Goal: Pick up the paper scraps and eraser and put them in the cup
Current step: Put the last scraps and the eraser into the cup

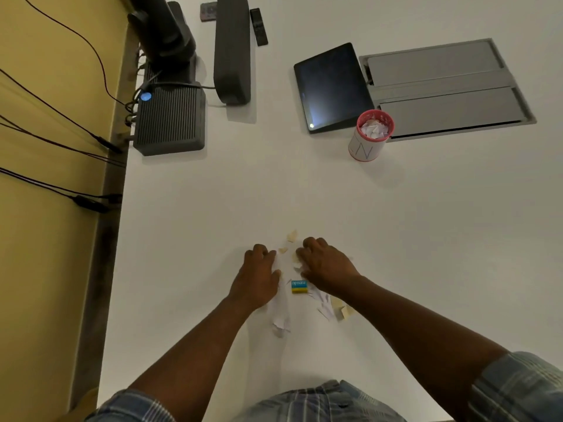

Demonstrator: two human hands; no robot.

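Already the cup (370,137), up at one o'clock, holds white scraps. Both hands, left hand (257,277) and right hand (324,263), curl over loose paper scraps (330,307); whether they pinch any, I cannot tell. Between them lies the eraser (299,286), untouched.

Both fingertips curl under, so whether the left hand (259,277) or right hand (326,264) pinches any scraps (281,322) cannot be told. Scraps beneath the palms are hidden. The bench (426,239) runs off the right edge.
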